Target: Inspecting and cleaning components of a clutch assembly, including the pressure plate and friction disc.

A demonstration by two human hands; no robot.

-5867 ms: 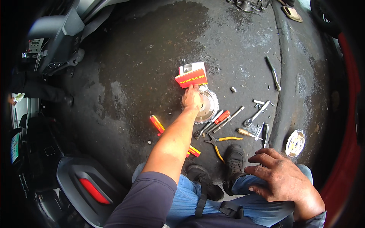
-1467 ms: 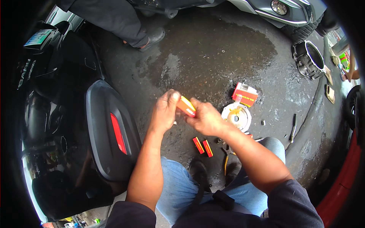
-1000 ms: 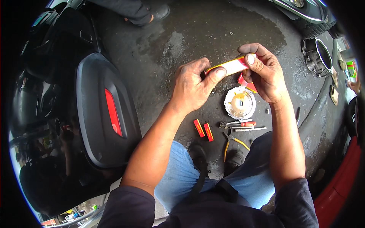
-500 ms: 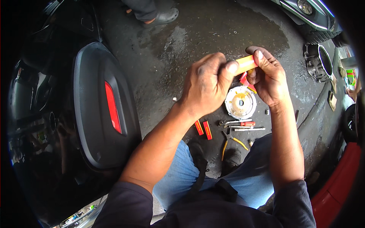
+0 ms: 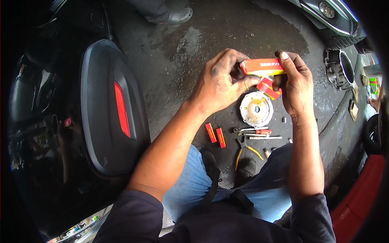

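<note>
A small red and yellow carton [image 5: 263, 67] is held up in front of me, above the floor. My right hand [image 5: 297, 81] pinches its right end between thumb and fingers. At the other end, my left hand [image 5: 221, 81] has its thumb and fingers curved around the carton's tip. Just below lies another red and yellow box [image 5: 269, 88], partly covered by my right fingers. Beside it on the floor rests a round toothed metal gear part [image 5: 256, 109]. Two slim red cartons, a left one [image 5: 210, 133] and a right one [image 5: 220, 138], lie nearer my feet.
Near my feet are a ratchet [image 5: 243, 130], a red-handled screwdriver [image 5: 263, 131], a metal bar [image 5: 265, 137] and yellow-handled pliers [image 5: 246, 150]. A black vehicle panel [image 5: 109, 109] stands at left. At right sits a metal housing [image 5: 340, 69]. Another person's shoe [image 5: 180, 16] shows at the top.
The carton has turned so that its red side faces me, and more of it shows. My left hand has loosened and uncovered its left end. My right hand has shifted slightly right.
</note>
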